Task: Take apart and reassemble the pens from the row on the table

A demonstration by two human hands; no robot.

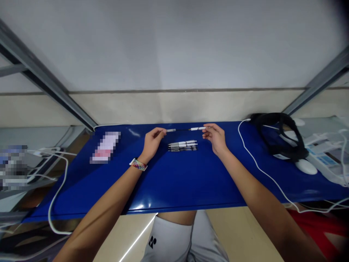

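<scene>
Pinching fingertips, left hand (pixel 152 143): closed on a short grey pen piece (pixel 171 130), held just above the far part of the blue tabletop (pixel 174 182).
Fingertips, right hand (pixel 216 137): closed on a white pen barrel (pixel 196 128), level with the grey piece.
Between the two pieces: a thin dark rod (pixel 182 129) running from one to the other; whether it is a refill cannot be told.
Below and between the hands: a row of pens (pixel 182 145), white and dark, lying side by side on the tabletop, parallel to the held parts and touching neither hand.
Left wrist: multicoloured wristband (pixel 138 164).
Left of the hands, well apart: a blurred white-and-pink item (pixel 105 147).
Right of the hands: a white cable (pixel 256 163) curving across the tabletop. Beyond it, at the table's right end, a black strapped headset (pixel 280 140) with a white rounded object (pixel 305 166) just beside it.
</scene>
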